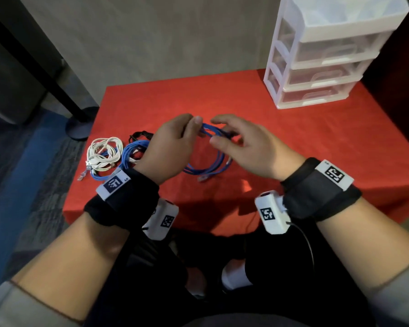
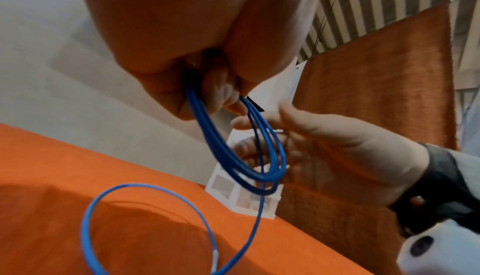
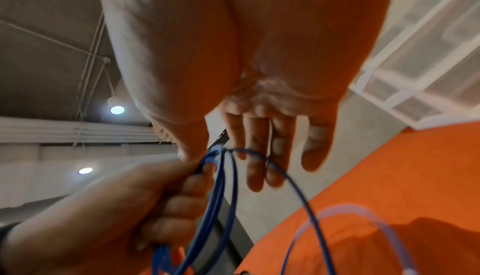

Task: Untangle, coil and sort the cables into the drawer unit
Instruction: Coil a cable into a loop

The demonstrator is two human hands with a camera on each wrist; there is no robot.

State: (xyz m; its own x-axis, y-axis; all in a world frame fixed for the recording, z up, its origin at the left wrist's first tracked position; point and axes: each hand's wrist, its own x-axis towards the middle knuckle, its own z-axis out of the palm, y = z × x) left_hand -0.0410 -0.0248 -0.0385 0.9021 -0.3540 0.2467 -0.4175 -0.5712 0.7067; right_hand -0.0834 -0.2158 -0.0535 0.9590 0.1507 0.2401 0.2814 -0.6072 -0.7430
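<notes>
Left hand [image 1: 168, 147] grips one blue cable [image 1: 208, 167]; right hand [image 1: 243, 147] loose-fingered; four-drawer unit [image 1: 326, 53].

Dim and warm in the head view, with soft grain; edges bent by the wide lens, the drawer unit [image 1: 326, 55] leaning inward; faint shadows of the hands on the red cloth [image 1: 293, 138]. Brighter in both wrist views; two round ceiling lights [image 3: 116, 110] glowing without flare; near palms blurred and tinted orange; blue cable [image 3: 350, 213] smeared to a pale streak.
</notes>
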